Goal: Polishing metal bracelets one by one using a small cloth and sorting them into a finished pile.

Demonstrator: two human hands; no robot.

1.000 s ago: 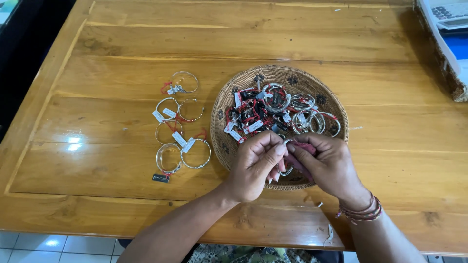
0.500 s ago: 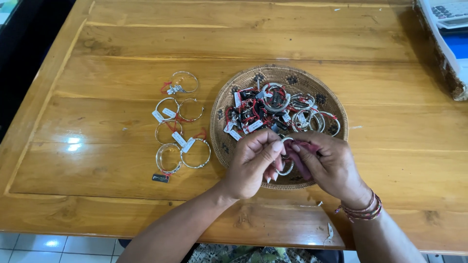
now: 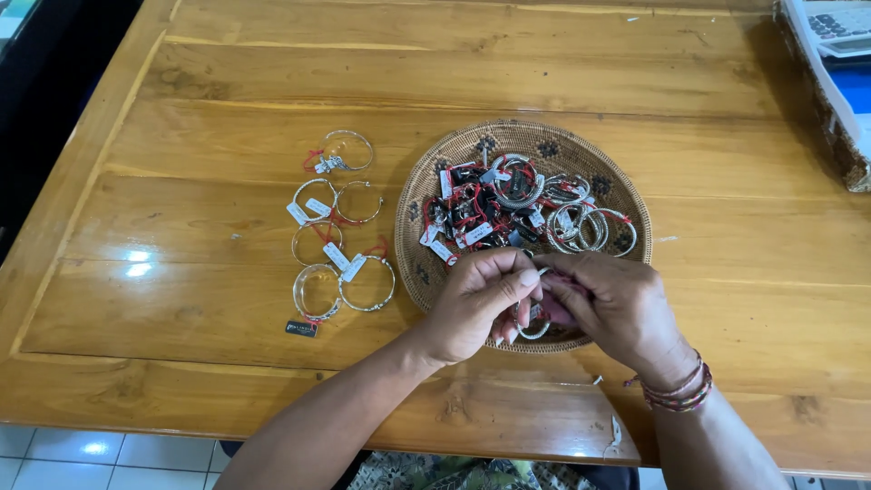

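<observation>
Over the near rim of the woven basket (image 3: pixel 426 195), both hands meet mid-surface, close to the near edge. Left hand (image 3: pixel 476 304) has its grip pinched nearly closed, thumb and fingertips on a silver bangle (image 3: pixel 531 328) whose lower arc hangs out below the fingers. Right hand (image 3: pixel 617 308) is curled shut around the other side of the same bangle, with something dark red, probably a thread or tag tie, tucked in the palm; I can't tell exactly what. Holding it with both hands above the basket looks like a way to work on the tie while keeping loose bits over the basket.

Basket holds a tangled heap of bangles (image 3: pixel 522 204) with red threads and white tags, piled toward its far half. To the left of the basket, well apart from it, a row of tagged bangles (image 3: pixel 331 227) lies flat and separated on the surface, running from far to near. They look like a sorted batch kept away from the unsorted heap. One small dark tag (image 3: pixel 301 328) sits at the near end of that row.

Beaded bracelets (image 3: pixel 680 392) on the right wrist. A box (image 3: pixel 830 100) sits at the far right corner.

Versus half a second ago: hands are in the same spot, left fingers shifted slightly over the bangle, and the row and heap are unchanged.
</observation>
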